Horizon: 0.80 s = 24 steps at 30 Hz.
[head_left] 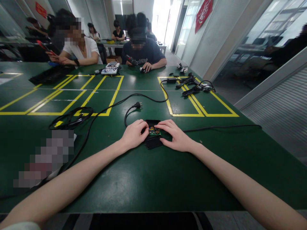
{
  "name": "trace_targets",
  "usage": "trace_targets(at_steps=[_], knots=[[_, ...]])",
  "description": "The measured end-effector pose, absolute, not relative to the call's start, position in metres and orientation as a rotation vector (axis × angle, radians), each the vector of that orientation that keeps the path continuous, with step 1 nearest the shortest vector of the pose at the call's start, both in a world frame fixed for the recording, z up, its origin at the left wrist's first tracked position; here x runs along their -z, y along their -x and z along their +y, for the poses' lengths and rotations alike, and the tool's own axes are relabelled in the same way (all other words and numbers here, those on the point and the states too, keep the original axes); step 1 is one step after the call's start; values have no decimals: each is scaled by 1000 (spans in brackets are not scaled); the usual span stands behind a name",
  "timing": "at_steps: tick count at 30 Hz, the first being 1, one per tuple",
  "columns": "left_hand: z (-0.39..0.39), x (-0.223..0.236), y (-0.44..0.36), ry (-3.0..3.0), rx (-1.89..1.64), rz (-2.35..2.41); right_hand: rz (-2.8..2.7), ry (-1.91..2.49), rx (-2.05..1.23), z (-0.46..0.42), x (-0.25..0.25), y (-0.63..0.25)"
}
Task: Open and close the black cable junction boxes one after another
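Closest to you is bare green table (148, 185), and past it a flat black casing piece (154, 143) lies just on your side of the small circuit board (153, 131). The board sits on the table between your two hands, and its parts face up. Your left hand (134, 134) has its thumb and fingers curled in at the board's left end; whether they pinch it or only rest against it, you cannot tell from here. Your right hand (177, 137) is loose, thumb and fingers parted, with the fingertips at or just over the board's right side and the thumb by the casing piece. Expect the board to be light and stiff, but fragile on top: the raised components could bend or crack under pressure, so take it by its bare edges. The casing looks like thin, hard plastic, probably a little slippery, and is best held by its rim. Just beyond the board is another black casing piece (153, 122), partly hidden by your fingers. Farther out lies a black plug (137, 105), then yellow tape (188, 115) marking the tabletop, and a small black box (171, 81) on a cable. Across the table, a co-worker in a dark shirt (153, 51) holds a dark tool (131, 60).
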State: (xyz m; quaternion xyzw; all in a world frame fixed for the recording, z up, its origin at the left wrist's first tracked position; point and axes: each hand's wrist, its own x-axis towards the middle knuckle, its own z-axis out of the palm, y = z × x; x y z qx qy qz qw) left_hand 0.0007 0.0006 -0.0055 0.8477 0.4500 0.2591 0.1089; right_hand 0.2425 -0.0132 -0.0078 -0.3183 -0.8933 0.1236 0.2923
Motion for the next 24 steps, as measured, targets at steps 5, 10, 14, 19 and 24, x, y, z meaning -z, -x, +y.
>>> trace_targets(at_steps=[5, 10, 14, 19, 24], knots=[[-1, 5, -1, -2511, -746, 1337, -2374, 845, -297, -15, 7, -240], [-2, 4, -1, -2535, -749, 1337, -2365, 854, -277, -16, 5, -240], [-1, 4, -1, -2542, -727, 1337, -2384, 828, -277, -14, 4, -247], [-1, 4, -2, -2549, -703, 1347, -2399, 754, -242, -11, 6, -255], [-1, 5, -2, -2548, -714, 1340, -2393, 733, -219, -11, 6, -253]])
